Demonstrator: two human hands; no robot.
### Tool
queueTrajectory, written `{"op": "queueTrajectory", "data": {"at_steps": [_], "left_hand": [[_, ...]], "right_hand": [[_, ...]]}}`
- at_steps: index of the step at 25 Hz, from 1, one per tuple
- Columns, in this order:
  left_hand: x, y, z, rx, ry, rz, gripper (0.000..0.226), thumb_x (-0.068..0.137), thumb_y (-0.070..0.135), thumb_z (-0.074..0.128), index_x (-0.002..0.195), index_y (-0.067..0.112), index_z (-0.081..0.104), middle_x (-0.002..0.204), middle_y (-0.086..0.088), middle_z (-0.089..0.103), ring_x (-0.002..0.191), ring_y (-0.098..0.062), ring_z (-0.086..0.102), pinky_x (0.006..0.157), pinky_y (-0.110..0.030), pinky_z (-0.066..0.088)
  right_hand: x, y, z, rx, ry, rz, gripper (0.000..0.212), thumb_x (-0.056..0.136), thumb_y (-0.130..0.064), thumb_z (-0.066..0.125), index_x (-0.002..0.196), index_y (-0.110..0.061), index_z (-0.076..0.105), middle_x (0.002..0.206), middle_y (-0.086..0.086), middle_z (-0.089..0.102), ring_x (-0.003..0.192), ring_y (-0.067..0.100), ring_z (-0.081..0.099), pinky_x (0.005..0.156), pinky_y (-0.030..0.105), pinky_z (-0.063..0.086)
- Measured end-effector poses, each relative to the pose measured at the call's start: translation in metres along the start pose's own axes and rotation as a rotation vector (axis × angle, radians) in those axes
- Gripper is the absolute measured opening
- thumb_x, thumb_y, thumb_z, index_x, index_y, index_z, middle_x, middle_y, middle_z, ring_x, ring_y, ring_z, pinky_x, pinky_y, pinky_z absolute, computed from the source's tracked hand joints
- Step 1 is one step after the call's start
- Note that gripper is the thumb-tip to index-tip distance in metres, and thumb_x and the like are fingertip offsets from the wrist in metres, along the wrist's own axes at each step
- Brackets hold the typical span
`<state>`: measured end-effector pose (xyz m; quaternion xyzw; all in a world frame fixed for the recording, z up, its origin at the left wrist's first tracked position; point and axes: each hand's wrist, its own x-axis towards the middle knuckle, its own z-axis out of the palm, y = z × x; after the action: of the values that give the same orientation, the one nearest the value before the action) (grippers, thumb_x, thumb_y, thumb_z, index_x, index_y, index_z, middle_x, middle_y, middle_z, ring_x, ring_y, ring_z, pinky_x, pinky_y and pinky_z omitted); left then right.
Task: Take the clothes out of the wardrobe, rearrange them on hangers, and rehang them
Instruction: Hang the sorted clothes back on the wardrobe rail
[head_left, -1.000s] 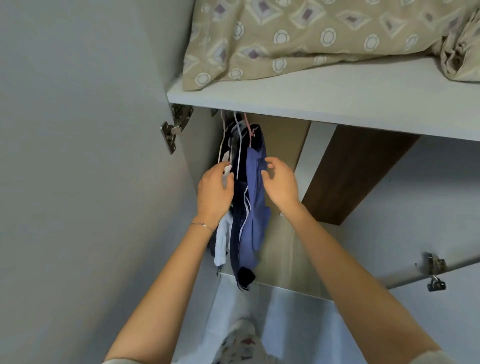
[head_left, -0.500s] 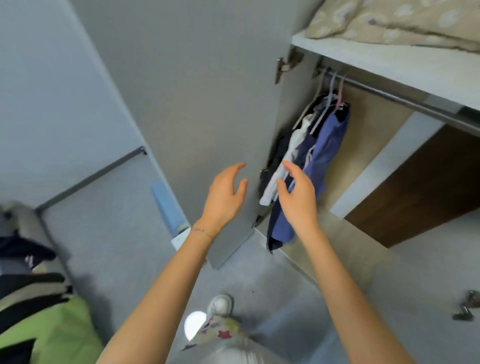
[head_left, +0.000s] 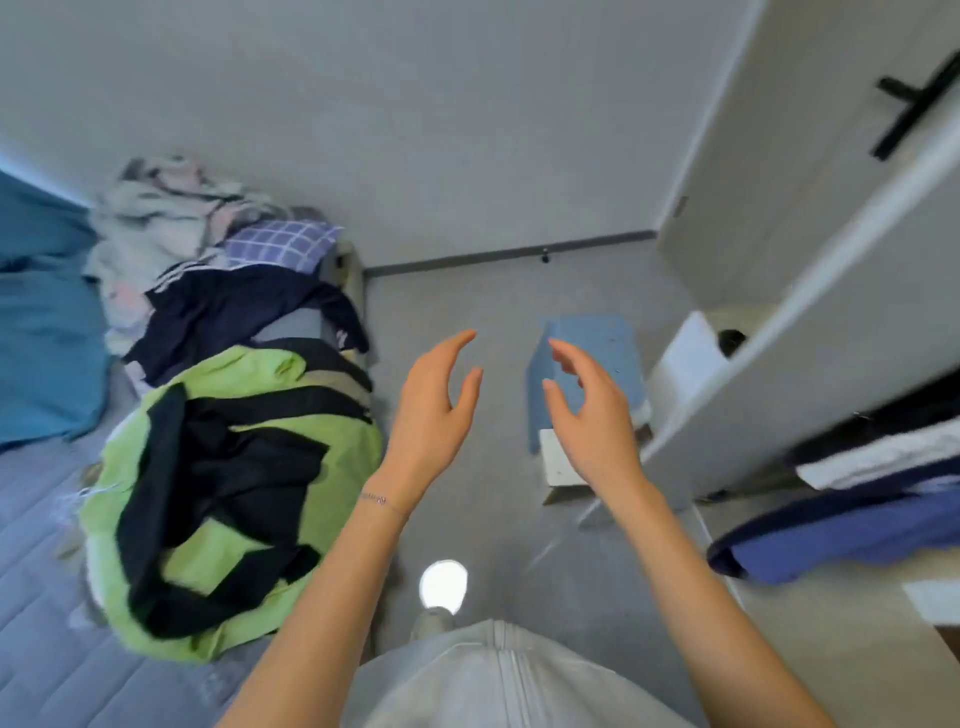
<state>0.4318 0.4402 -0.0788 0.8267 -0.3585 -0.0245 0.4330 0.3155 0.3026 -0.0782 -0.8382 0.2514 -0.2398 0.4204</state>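
Hands: your left hand (head_left: 431, 415) and right hand (head_left: 592, 426) are hanging released, empty.
Clothes: the clothes pile (head_left: 223, 467) is lying on the bed (head_left: 41, 597), apart, leftward of both.

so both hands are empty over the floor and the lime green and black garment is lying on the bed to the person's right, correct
Not quite. The lime green and black garment lies on the bed to the person's left, not right, as the head view shows. The rest holds: the left hand and the right hand are both empty over the floor.
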Motion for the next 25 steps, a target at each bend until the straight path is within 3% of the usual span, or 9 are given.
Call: {"op": "queueTrajectory", "data": {"at_steps": [3, 6, 10, 13, 16, 20, 25], "left_hand": [[0.006, -0.067, -0.064, 0.026, 0.12, -0.081, 0.041, 0.099, 0.02, 0.053, 0.139, 0.014, 0.049, 0.14, 0.001, 0.053, 0.129, -0.012, 0.045, 0.111, -0.03, 0.034], [0.012, -0.122, -0.111, 0.057, 0.189, -0.192, 0.043, 0.099, 0.022, 0.053, 0.141, 0.017, 0.047, 0.14, 0.004, 0.052, 0.131, -0.012, 0.044, 0.111, -0.039, 0.037], [0.034, -0.175, -0.149, 0.072, 0.272, -0.328, 0.044, 0.099, 0.021, 0.054, 0.141, 0.016, 0.046, 0.141, 0.003, 0.051, 0.13, -0.012, 0.043, 0.111, -0.03, 0.034], [0.074, -0.211, -0.157, 0.106, 0.323, -0.405, 0.043, 0.099, 0.021, 0.053, 0.141, 0.014, 0.046, 0.141, 0.001, 0.051, 0.131, -0.013, 0.043, 0.109, -0.025, 0.03], [0.123, -0.245, -0.159, 0.153, 0.385, -0.452, 0.042, 0.099, 0.021, 0.052, 0.14, 0.015, 0.047, 0.142, 0.0, 0.051, 0.132, -0.015, 0.043, 0.112, -0.03, 0.032], [0.184, -0.278, -0.163, 0.248, 0.499, -0.579, 0.042, 0.099, 0.02, 0.052, 0.14, 0.018, 0.046, 0.143, 0.0, 0.049, 0.133, -0.018, 0.041, 0.112, -0.034, 0.031], [0.217, -0.312, -0.175, 0.338, 0.644, -0.729, 0.042, 0.099, 0.023, 0.052, 0.141, 0.018, 0.046, 0.144, 0.0, 0.049, 0.135, -0.019, 0.04, 0.113, -0.043, 0.033]], "right_hand": [[0.04, -0.034, 0.075, 0.017, -0.106, -0.043, 0.042, 0.095, -0.01, 0.056, 0.136, -0.016, 0.05, 0.132, -0.003, 0.056, 0.121, 0.013, 0.051, 0.102, 0.022, 0.036], [0.073, -0.055, 0.135, 0.031, -0.203, -0.048, 0.044, 0.095, -0.012, 0.054, 0.138, -0.019, 0.048, 0.137, -0.004, 0.054, 0.125, 0.014, 0.049, 0.106, 0.029, 0.037], [0.131, -0.072, 0.201, 0.001, -0.298, -0.128, 0.044, 0.096, -0.017, 0.055, 0.139, -0.02, 0.047, 0.139, -0.004, 0.053, 0.128, 0.015, 0.047, 0.108, 0.032, 0.037], [0.187, -0.075, 0.247, -0.018, -0.39, -0.177, 0.044, 0.096, -0.017, 0.054, 0.139, -0.02, 0.046, 0.139, -0.003, 0.052, 0.129, 0.016, 0.045, 0.107, 0.026, 0.033], [0.25, -0.073, 0.286, -0.105, -0.493, -0.283, 0.044, 0.096, -0.015, 0.054, 0.139, -0.018, 0.047, 0.138, 0.0, 0.052, 0.128, 0.02, 0.043, 0.101, 0.019, 0.027], [0.339, -0.08, 0.338, -0.167, -0.703, -0.438, 0.043, 0.096, -0.015, 0.054, 0.139, -0.014, 0.048, 0.138, 0.001, 0.053, 0.128, 0.021, 0.042, 0.099, 0.019, 0.027], [0.412, -0.113, 0.417, -0.183, -0.903, -0.632, 0.042, 0.097, -0.019, 0.052, 0.138, -0.014, 0.049, 0.137, 0.0, 0.053, 0.128, 0.02, 0.042, 0.106, 0.036, 0.038]]}}
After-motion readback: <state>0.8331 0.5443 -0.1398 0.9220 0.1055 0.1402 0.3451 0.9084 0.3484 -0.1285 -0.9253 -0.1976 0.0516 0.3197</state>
